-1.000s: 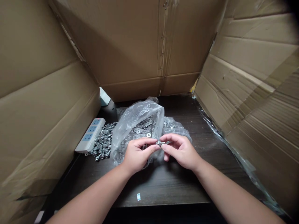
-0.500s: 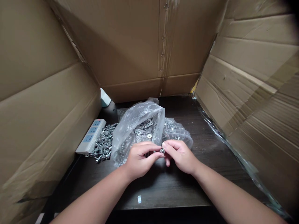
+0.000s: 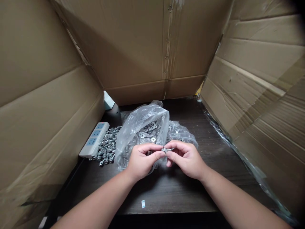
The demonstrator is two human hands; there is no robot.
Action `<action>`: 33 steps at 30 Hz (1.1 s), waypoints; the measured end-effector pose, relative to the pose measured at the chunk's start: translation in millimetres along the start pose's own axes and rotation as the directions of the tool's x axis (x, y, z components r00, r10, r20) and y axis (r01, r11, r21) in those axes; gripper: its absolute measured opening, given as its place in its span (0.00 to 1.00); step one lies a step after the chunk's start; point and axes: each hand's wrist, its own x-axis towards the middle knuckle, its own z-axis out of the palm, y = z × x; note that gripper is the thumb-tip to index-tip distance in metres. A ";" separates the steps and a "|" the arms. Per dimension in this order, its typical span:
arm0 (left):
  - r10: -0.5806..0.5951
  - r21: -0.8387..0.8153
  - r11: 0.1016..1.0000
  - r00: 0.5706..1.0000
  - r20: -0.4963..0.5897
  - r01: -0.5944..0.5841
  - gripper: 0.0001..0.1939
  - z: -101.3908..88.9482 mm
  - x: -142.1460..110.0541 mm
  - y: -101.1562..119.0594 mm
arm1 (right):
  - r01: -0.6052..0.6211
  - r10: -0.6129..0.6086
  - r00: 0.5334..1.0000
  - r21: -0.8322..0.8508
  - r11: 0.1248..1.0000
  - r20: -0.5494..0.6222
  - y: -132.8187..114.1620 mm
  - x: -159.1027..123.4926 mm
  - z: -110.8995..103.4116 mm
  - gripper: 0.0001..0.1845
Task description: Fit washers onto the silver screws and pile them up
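Both hands meet over the dark wooden table (image 3: 181,194). My left hand (image 3: 141,160) and my right hand (image 3: 186,157) each pinch one end of a small silver bolt (image 3: 166,149) with a nut or washer on it. Just behind my hands lies a clear plastic bag (image 3: 140,125) holding washers. A second clear bag (image 3: 182,133) with metal parts sits behind my right hand.
A heap of loose silver bolts (image 3: 107,148) lies to the left beside a white power strip (image 3: 94,140). Cardboard walls (image 3: 43,105) close in the table on the left, back and right. A small white tag (image 3: 143,203) lies near the front edge.
My hands have stayed together on the bolt, dipping slightly toward me and coming back. The fingertips have shifted along the bolt, and the view has moved a little.
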 end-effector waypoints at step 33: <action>0.180 0.141 0.972 0.981 0.068 -0.188 0.04 0.0 0.7 2.3 | 0.176 -0.155 0.984 -0.336 0.925 0.089 -2.5 -1.9 1.2 0.18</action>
